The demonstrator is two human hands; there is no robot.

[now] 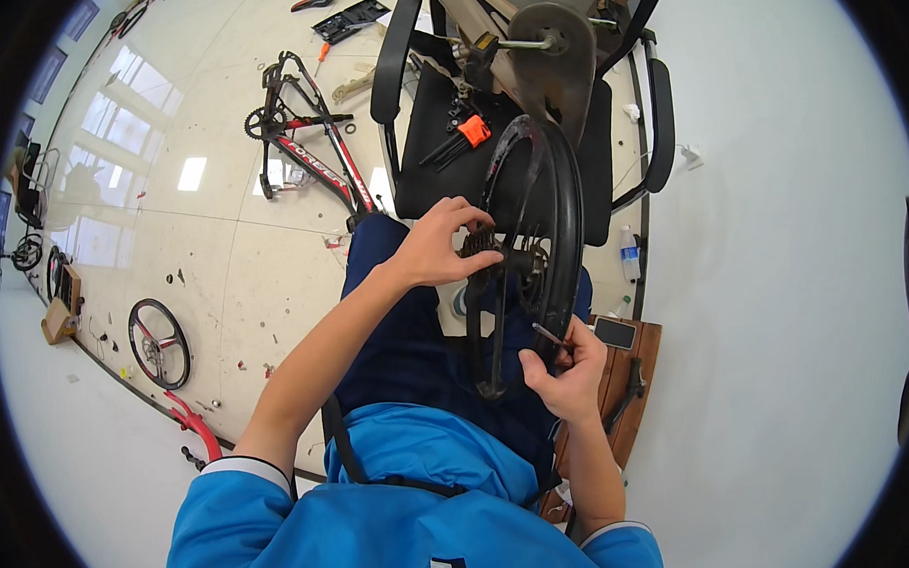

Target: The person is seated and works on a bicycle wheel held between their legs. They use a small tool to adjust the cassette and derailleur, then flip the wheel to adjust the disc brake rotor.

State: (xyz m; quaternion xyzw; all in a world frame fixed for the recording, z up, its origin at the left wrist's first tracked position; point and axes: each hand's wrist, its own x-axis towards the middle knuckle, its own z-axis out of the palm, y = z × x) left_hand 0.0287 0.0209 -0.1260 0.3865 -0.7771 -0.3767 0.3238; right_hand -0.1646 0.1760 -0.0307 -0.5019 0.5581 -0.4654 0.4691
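Observation:
A black bicycle wheel (569, 205) with a tyre stands upright between my knees. My left hand (435, 247) curls around the sprocket cassette (478, 242) at the hub, thumb and forefinger on either side of it. Low on the wheel's right side, my right hand (575, 373) is closed on a thin grey metal tool (546, 332), whose short end sticks out past the fingers. The rest of that tool is hidden in the palm.
Ahead is a black office chair (436, 189) bearing hex keys in an orange holder (474, 131) and bicycle parts. A red-and-black bicycle frame (315, 164) lies on the floor at left, beyond a small wheel (159, 344). A wooden bench (640, 373) with a phone (614, 332) stands at right.

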